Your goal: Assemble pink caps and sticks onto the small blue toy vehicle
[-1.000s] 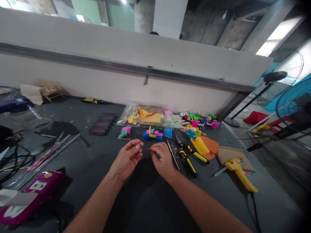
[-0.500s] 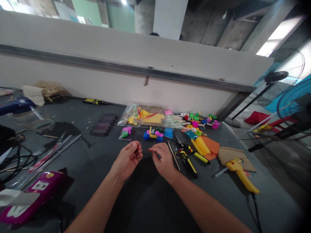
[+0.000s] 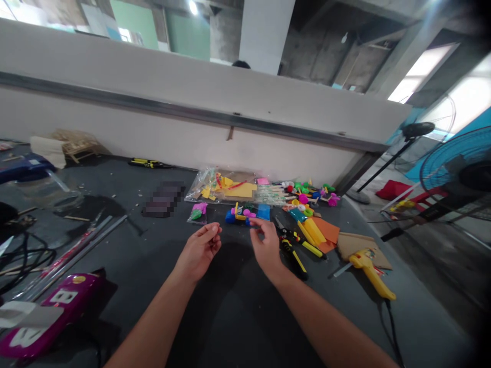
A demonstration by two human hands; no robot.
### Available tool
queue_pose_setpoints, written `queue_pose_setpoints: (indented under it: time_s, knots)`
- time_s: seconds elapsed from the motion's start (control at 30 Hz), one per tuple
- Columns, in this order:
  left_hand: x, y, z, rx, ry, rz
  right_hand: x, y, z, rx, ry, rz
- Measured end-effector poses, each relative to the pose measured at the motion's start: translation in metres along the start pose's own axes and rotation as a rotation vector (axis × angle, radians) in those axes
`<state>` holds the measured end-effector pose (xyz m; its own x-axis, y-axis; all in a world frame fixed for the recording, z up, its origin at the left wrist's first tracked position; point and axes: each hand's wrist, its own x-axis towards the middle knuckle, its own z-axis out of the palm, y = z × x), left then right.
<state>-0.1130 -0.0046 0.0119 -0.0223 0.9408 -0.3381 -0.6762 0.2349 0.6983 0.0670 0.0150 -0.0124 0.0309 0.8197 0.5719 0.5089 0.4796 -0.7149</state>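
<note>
My left hand point(image 3: 199, 253) hovers over the dark grey work surface point(image 3: 233, 306), its fingers curled together, and I see nothing in them. My right hand point(image 3: 266, 245) reaches forward, its fingertips at the right end of a small blue and yellow toy vehicle point(image 3: 236, 216), with a pink part on top. I cannot tell whether they touch it. Just beyond lies a blue square piece point(image 3: 263, 211). To the right of this hand is a yellow-handled tool point(image 3: 293, 258).
A clear plastic bag of yellow pieces point(image 3: 220, 191) and scattered colourful toy parts lie ahead. To the right are orange foam point(image 3: 320, 232) and a yellow glue gun point(image 3: 368, 268) on cardboard. At left lie metal rods point(image 3: 76, 250) and a magenta car shell point(image 3: 49, 314).
My right hand has moved forward from near my left hand to the toy vehicle, and its fingers have spread. The view has tilted slightly. My left hand has barely moved.
</note>
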Motion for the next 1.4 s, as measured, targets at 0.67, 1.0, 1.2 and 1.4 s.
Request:
queue_pose_setpoints:
  time_s: [0.67,1.0,1.2,1.4]
  knots:
    - [-0.007,0.015,0.002,-0.158,0.069,0.058,0.061,0.035,0.002,-0.429,-0.591,-0.149]
    - [-0.003,0.012,-0.002,-0.085,0.111,0.041,0.073,0.044,0.007,-0.343,-0.547,-0.181]
    - [-0.002,0.005,0.0,-0.017,0.088,0.022,0.06,0.022,0.0,-0.342,-0.256,-0.107]
    - [-0.007,-0.002,0.006,0.039,0.032,-0.024,0.017,-0.027,0.013,0.01,-0.114,-0.127]
